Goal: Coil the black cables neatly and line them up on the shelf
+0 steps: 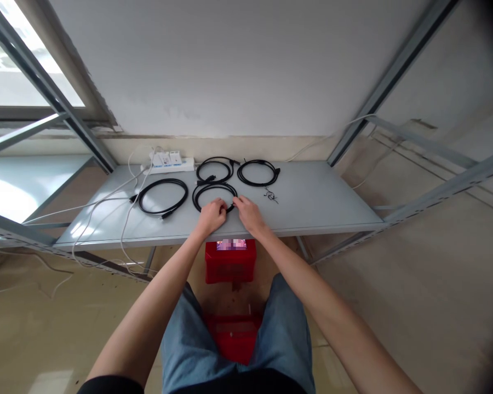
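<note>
A coiled black cable (pixel 195 198) lies near the shelf's front edge, its near right side at my fingers. My left hand (pixel 213 215) is closed on the near part of this coil, with the fingers curled. From the right, my right hand (pixel 248 212) pinches the coil's edge; whether a small tie is between the fingertips I cannot tell. Behind it rests another black coil (pixel 214 160), with a plug end close to the front coil. A third coil (pixel 187 191) sits to the left, a fourth (pixel 258 184) at the back right. Thin black ties (pixel 270 195) lie in a small pile right of my hands.
The grey metal shelf (pixel 312 202) has uprights at both sides and a wall behind. A white power strip (pixel 188 164) with plugged-in adapters stands at the back left. White cords (pixel 91 210) hang over the left front edge. Below is a red stool (pixel 230 266) with a phone-like lit screen (pixel 231 244).
</note>
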Tool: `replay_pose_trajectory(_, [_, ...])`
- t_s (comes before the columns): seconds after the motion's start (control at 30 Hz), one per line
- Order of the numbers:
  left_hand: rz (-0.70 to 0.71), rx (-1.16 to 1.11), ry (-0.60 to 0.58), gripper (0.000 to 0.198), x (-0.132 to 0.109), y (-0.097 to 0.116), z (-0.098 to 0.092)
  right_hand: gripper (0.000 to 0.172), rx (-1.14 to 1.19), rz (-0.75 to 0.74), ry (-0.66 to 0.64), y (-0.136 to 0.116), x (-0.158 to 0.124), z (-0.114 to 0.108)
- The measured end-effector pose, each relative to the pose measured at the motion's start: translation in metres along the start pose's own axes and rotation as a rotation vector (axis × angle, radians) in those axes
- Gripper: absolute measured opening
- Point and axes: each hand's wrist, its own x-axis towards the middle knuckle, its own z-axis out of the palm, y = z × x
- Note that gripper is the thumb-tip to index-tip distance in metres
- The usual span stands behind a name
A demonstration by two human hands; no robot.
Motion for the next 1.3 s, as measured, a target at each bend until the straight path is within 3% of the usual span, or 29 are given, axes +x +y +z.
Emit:
replay_pose_trajectory(0.2, [0.004,0.021,0.006,0.024,0.0,0.0,0.0,0.04,-0.265,-0.107,-0.093,-0.004,0.003,-0.003])
replay_pose_trajectory(0.33, [-0.003,0.033,0.001,0.023,0.001,0.0,0.0,0.036,-0.337,-0.226,-0.248,-0.004,0.016,-0.012])
replay_pose_trajectory(0.5, [-0.007,0.046,-0.007,0.024,0.001,-0.001,0.0,0.032,-0.364,-0.235,-0.309,-0.009,0.025,-0.024])
replay_pose_trajectory(0.63, [0.012,0.06,-0.019,0.023,0.0,0.002,-0.001,0.018,-0.215,0.019,-0.198,-0.012,0.023,-0.026])
replay_pose_trajectory(0.77, [0.055,0.117,-0.043,0.019,-0.001,0.006,-0.001,0.015,-0.049,0.296,-0.131,-0.011,0.022,-0.022])
replay_pose_trajectory(1.0, [0.117,0.168,-0.045,0.018,-0.003,0.004,0.001,0.019,0.132,0.421,-0.19,-0.01,0.028,-0.024])
replay_pose_trajectory(1.2, [0.123,0.174,-0.048,0.014,-0.002,0.002,0.003,0.024,0.714,0.866,-0.323,-0.018,0.04,-0.032])
replay_pose_trajectory(1.3, [0.108,0.193,-0.045,0.018,-0.001,0.002,0.004,0.022,0.889,0.991,-0.347,-0.018,0.046,-0.035])
